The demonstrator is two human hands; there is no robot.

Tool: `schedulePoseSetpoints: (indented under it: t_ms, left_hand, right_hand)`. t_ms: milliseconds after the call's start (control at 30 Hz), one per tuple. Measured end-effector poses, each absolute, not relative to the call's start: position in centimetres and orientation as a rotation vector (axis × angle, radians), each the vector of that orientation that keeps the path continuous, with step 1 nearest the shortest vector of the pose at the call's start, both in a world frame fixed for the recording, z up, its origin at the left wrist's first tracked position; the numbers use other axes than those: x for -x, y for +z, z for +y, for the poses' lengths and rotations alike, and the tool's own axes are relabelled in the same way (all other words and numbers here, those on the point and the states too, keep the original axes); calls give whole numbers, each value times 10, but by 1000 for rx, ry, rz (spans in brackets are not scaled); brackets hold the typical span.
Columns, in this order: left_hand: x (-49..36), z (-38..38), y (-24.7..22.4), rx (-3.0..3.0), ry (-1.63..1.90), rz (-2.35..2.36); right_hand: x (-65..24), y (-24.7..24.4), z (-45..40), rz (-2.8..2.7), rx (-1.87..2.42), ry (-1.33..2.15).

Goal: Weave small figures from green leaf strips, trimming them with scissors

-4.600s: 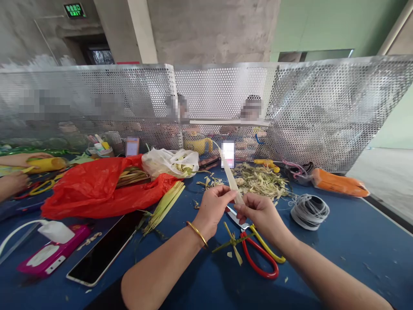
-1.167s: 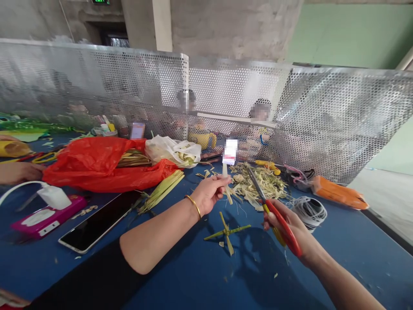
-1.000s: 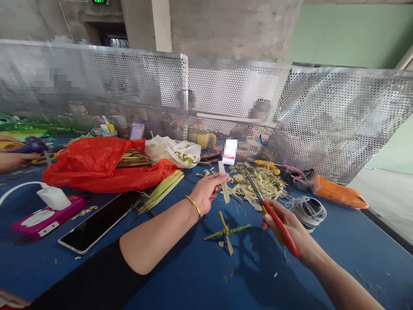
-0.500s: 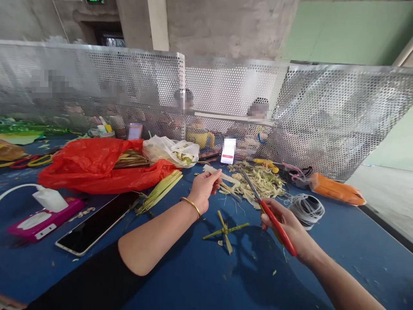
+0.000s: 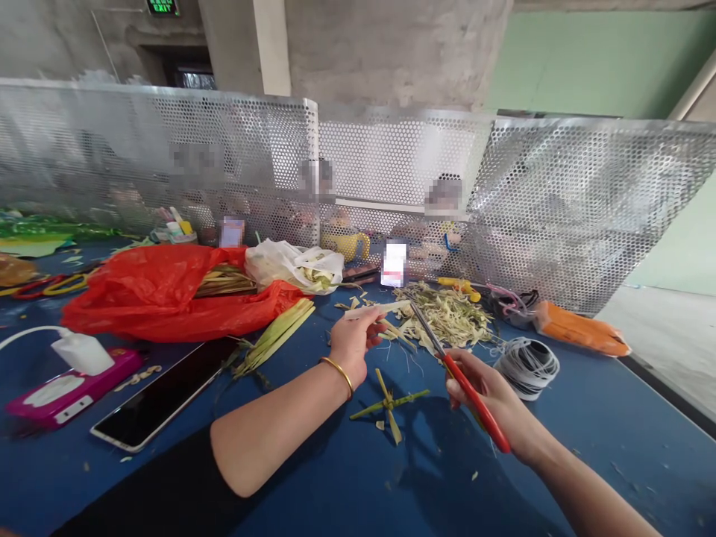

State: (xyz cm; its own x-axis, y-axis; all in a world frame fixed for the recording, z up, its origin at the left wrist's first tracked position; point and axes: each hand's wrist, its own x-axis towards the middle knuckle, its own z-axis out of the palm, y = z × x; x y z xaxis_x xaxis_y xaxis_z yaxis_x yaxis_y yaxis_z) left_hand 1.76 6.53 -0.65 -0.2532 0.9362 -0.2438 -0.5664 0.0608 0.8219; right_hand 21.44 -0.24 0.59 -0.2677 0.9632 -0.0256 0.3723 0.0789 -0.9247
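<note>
The pale strip (image 5: pixel 392 306) is in the left hand (image 5: pixel 353 341), pinched between thumb and fingertips, with its narrow end reaching out beyond them to the right and another part showing behind the thumb. It is flat, thin and off-white, like a dried leaf or husk. The left hand is closed only at the pinch, its other fingers loosely curled, and a smooth gold-coloured bangle (image 5: pixel 342 373) circles the wrist. The right hand (image 5: pixel 475 377) is wrapped around the red handle of the scissors (image 5: pixel 478 406), whose slim metal blades point up and left, their tips close to the strip's free end; whether they touch it cannot be told. Just beyond the blades spreads a tangled heap of dry, curly shavings (image 5: pixel 456 313). Below the hands, a cross-shaped piece of knotted green and straw-coloured strips (image 5: pixel 388 403) lies on the dark blue counter (image 5: pixel 313 462). To the right stands a rounded spool of grey cord (image 5: pixel 527 367), loosely wound, and to the left a bundle of ribbed yellow-green stalks (image 5: pixel 277 337) rests beside a crinkled, glossy red plastic bag (image 5: pixel 151 287).
</note>
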Motion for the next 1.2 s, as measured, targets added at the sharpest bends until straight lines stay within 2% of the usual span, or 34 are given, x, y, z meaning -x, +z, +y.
schedulePoseSetpoints:
  t_ms: [167, 467, 933, 1200]
  left_hand:
    - [-26, 59, -11, -449, 1537, 1033]
    - [-23, 65, -5, -713, 1832, 1116]
    - [-23, 63, -9, -612, 1705, 1267]
    - [-23, 65, -9, -671, 1807, 1217]
  right_hand:
    - [-216, 3, -2, -1744, 1326, 1180]
    - [-207, 9, -9, -1735, 1340, 1214]
    - [-206, 9, -10, -1730, 1345, 1230]
    - [-207, 9, -12, -1754, 1356, 1174]
